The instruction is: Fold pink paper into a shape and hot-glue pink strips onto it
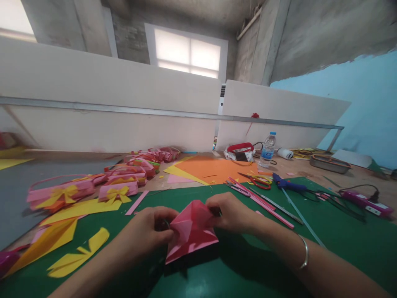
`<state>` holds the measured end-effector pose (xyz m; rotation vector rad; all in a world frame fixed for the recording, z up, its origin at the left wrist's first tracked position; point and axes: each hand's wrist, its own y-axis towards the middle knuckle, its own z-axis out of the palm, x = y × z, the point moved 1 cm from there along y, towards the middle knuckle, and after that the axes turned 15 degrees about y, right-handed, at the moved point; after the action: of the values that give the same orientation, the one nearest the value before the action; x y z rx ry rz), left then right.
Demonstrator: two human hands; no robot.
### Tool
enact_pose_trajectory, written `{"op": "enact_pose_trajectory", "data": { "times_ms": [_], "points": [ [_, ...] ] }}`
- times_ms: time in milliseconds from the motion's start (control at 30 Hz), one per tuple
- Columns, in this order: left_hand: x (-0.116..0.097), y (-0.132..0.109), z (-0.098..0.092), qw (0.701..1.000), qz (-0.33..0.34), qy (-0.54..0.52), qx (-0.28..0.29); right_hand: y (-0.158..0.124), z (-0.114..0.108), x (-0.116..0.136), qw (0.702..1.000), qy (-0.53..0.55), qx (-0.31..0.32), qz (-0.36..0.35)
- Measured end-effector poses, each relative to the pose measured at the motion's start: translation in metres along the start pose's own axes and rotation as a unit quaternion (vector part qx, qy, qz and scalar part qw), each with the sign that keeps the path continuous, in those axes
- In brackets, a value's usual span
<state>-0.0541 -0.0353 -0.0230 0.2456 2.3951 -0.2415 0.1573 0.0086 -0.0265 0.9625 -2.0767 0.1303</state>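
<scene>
Holding pink paper (194, 231), hands (148, 227) partly hide its sides.

Left hand (151, 227), right hand (228, 212) pinching; forearms (104, 258) angled inward.

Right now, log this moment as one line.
left hand: holding folded pink paper | right hand: holding same paper | beneath: green mat | on mat, left: yellow cutout

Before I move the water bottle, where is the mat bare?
Green mat: right of the light blue strip, nearer than the purple power strip; also nearer than the held pink paper. Crowded: scissors and glue gun behind, pink paper bags left.
</scene>
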Motion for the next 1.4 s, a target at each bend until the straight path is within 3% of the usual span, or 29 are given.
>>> {"op": "enact_pose_trajectory", "data": {
  "times_ms": [133, 300, 400, 700, 933, 1167, 1300, 1400],
  "points": [
    [-0.001, -0.003, -0.005, 0.992, -0.026, -0.124, 0.012, 0.001, -0.001, -0.007, 0.999, 0.014, 0.008, 0.037],
    [0.002, -0.005, -0.004, 0.975, -0.090, -0.190, -0.070, 0.002, -0.002, -0.011, 0.997, 0.041, 0.006, 0.062],
    [0.002, -0.006, -0.003, 0.966, -0.103, -0.223, -0.085, 0.002, -0.002, -0.013, 0.996, 0.059, 0.010, 0.073],
    [0.008, 0.002, -0.002, 0.903, -0.083, -0.421, -0.010, 0.004, -0.003, -0.016, 0.993, 0.084, 0.017, 0.083],
    [0.003, 0.000, 0.004, 0.916, -0.130, -0.379, -0.037, 0.004, -0.003, -0.014, 0.993, 0.082, 0.013, 0.085],
    [0.010, 0.003, 0.005, 0.935, -0.067, -0.348, -0.026, 0.004, -0.002, -0.020, 0.988, 0.125, 0.016, 0.089],
    [0.012, 0.003, -0.002, 0.935, -0.081, -0.332, -0.096, 0.005, -0.004, -0.017, 0.974, 0.201, 0.026, 0.104],
    [0.011, 0.002, -0.008, 0.948, -0.074, -0.256, -0.171, 0.006, -0.006, -0.012, 0.952, 0.281, 0.036, 0.114]
  ]
}}
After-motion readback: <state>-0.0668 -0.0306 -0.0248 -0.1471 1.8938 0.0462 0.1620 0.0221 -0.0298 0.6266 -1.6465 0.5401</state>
